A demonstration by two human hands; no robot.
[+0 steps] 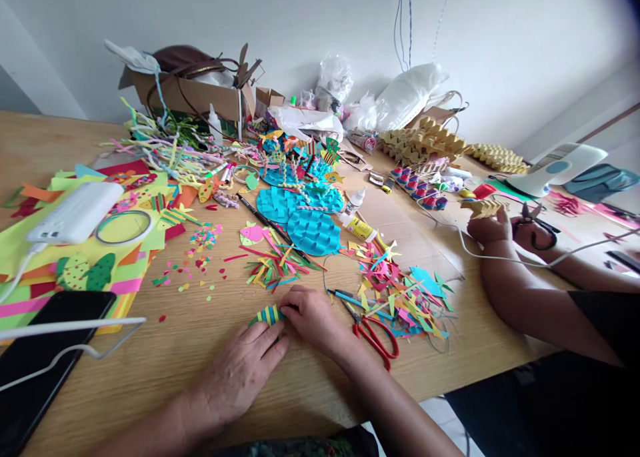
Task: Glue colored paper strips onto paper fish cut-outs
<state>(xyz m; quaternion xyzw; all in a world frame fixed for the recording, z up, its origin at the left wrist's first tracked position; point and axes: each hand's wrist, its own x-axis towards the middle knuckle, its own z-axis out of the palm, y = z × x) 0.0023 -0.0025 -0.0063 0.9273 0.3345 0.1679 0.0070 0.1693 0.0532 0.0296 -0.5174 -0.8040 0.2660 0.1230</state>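
Observation:
A small green paper fish (pixel 269 315) with yellow and blue stripes lies on the table in front of me, partly hidden by my fingers. My left hand (pixel 243 360) rests palm down at its near edge, fingers stretched out flat and touching it. At its right end, my right hand (pixel 310 317) has its fingers bent and pressed together on the paper; the fingertips are hidden. Red-handled scissors (pixel 373 337) lie just right of my right wrist. A pile of colourful paper scraps (pixel 395 293) spreads beyond them.
Blue woven paper discs (pixel 314 231), a glue bottle (pixel 361 229) and thin strips lie ahead. On the left are coloured sheets (pixel 20 247), a white power bank (pixel 75 211) and a phone (pixel 55 357). A co-worker's hands (pixel 493 227) hold egg-carton pieces and scissors at right.

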